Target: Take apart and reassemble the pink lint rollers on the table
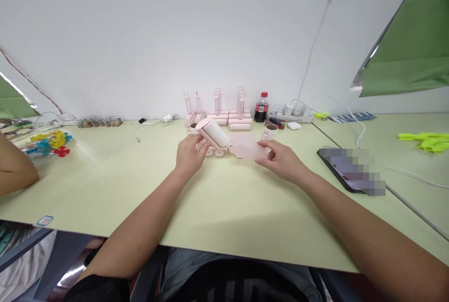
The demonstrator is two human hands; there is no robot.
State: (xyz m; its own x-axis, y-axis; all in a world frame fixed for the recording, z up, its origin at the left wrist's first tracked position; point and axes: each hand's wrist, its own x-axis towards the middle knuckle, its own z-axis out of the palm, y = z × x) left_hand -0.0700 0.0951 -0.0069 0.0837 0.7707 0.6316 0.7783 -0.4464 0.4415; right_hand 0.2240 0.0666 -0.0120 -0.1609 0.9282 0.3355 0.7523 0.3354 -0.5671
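My left hand [191, 154] is closed around the lower end of a pink-and-white lint roller [212, 133], which tilts up to the left. In my right hand [282, 159], thumb and fingers pinch the right end of a translucent pink cover [247, 147]. The roller and the cover are close together above the table, and I cannot tell whether they touch. Several round pink discs [219, 153] show just under the roller. One white roll [271, 129] with a brown core stands behind my right hand; another [193, 128] is partly hidden behind my left.
Several assembled lint rollers [240, 122] stand along the wall, handles upright. Beside them are a cola bottle [261, 107] and a power strip [296, 118]. A phone [345, 171] lies right, colourful plastic flowers [58, 140] left. Another person's arm [16, 166] rests at the left edge.
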